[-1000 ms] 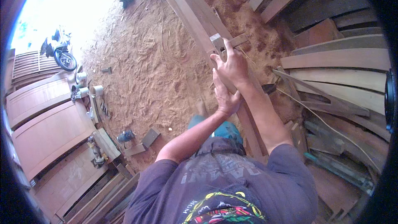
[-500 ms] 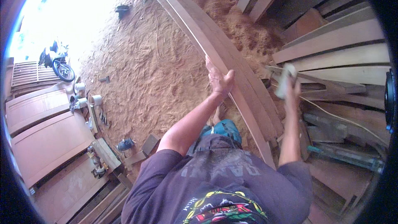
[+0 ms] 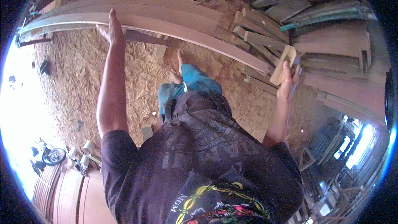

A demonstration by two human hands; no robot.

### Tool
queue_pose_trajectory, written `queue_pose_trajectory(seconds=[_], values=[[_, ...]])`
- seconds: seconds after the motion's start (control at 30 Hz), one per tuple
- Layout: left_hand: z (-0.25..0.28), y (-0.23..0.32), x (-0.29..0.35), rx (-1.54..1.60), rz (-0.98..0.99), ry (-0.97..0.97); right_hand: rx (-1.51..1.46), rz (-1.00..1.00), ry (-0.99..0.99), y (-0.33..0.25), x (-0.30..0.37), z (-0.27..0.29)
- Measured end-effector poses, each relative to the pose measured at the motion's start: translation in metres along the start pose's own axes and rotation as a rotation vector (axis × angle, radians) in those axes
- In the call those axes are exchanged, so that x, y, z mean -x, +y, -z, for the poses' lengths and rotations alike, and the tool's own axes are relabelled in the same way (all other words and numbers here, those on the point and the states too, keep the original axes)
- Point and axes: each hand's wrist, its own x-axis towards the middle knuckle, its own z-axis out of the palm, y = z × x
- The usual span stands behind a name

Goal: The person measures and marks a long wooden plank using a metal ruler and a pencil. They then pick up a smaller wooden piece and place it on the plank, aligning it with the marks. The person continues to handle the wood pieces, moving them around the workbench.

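A long, slightly curved wooden plank (image 3: 174,34) runs across the upper part of the view, its right end sloping down. My left hand (image 3: 112,32) rests against the near edge of its left half, fingers stretched out over the wood and thumb spread aside. Past the plank's right end, my right hand (image 3: 286,79) grips a pale wooden block (image 3: 283,60) with a raised edge. The block is apart from the plank. Part of my right fingers is hidden behind it.
Wider boards (image 3: 166,6) lie along the plank's far side. Short offcuts (image 3: 261,33) are piled at the upper right, beside a teal bar (image 3: 323,18). Shavings cover the floor (image 3: 74,87) around my bare feet. A motorbike (image 3: 53,156) and wooden panels (image 3: 95,197) are at lower left.
The view has turned, so the plank now runs across it rather than steeply down. My right hand, still with the block, is now beyond the plank's right end. My left hand stays at the plank.
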Motion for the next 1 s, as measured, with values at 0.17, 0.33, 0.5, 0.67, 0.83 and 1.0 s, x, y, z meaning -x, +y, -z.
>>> queue_pose_trajectory(seconds=[0.17,0.33,0.5,0.67,0.83,1.0], values=[[-0.082,-0.018,0.163,0.072,-0.017,-0.029,-0.021,-0.056,-0.051,-0.008,0.006,0.008],[-0.138,-0.012,0.196,0.193,0.115,0.114,0.221,0.146,-0.223,0.008,-0.044,0.005],[-0.141,0.001,0.171,0.067,0.226,0.173,0.150,0.208,-0.611,-0.011,-0.080,-0.011],[-0.145,0.004,0.160,0.081,0.131,0.267,0.315,0.551,-1.021,-0.021,-0.107,-0.056],[-0.159,-0.016,0.162,0.294,0.013,0.425,0.558,0.774,-1.256,-0.012,-0.099,-0.091],[-0.162,-0.011,0.162,0.248,-0.027,0.452,0.496,0.786,-1.224,-0.051,-0.052,-0.193]])
